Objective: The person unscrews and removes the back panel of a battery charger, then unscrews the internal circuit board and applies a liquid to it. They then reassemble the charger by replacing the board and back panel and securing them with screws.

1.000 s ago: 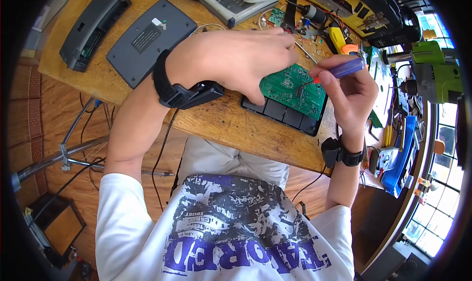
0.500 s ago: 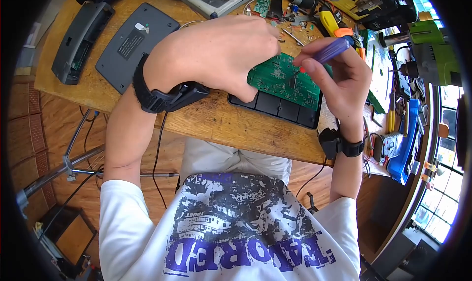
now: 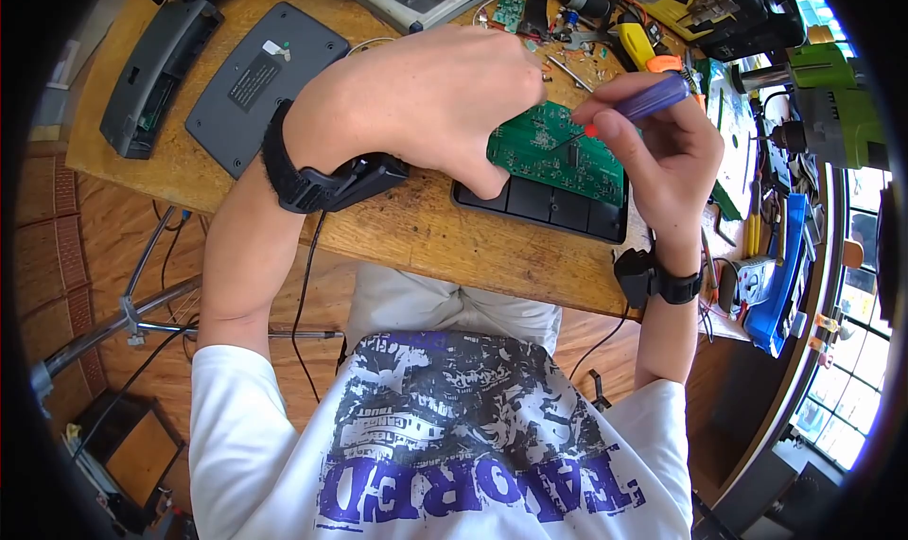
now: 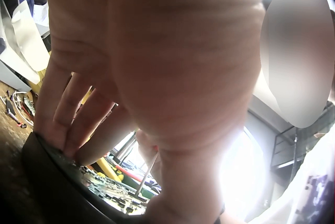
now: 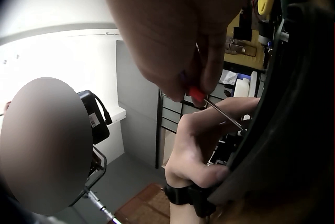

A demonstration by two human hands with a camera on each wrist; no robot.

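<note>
In the head view, a green circuit board (image 3: 534,157) lies in a black plastic casing (image 3: 558,209) near the table's front edge. My left hand (image 3: 435,100) arches over the casing's left end and holds it, thumb at the near edge, fingers toward the far side. The left wrist view shows those fingertips (image 4: 57,143) against the dark casing. My right hand (image 3: 667,162) grips a screwdriver with a purple handle (image 3: 653,98) and red collar. Its thin shaft (image 5: 225,113) slants down to the board, tip beside a dark chip (image 3: 572,154).
A dark grey panel with a label (image 3: 255,81) and a long black housing (image 3: 156,77) lie on the left. Small parts and wires litter the back, near a yellow-handled tool (image 3: 636,46). A green power drill (image 3: 823,105) and a blue tray (image 3: 780,275) stand right.
The screwdriver tip has shifted left across the board, away from the dark chip, and the shaft lies flatter. My left hand keeps its place on the casing. The head view has shifted slightly.
</note>
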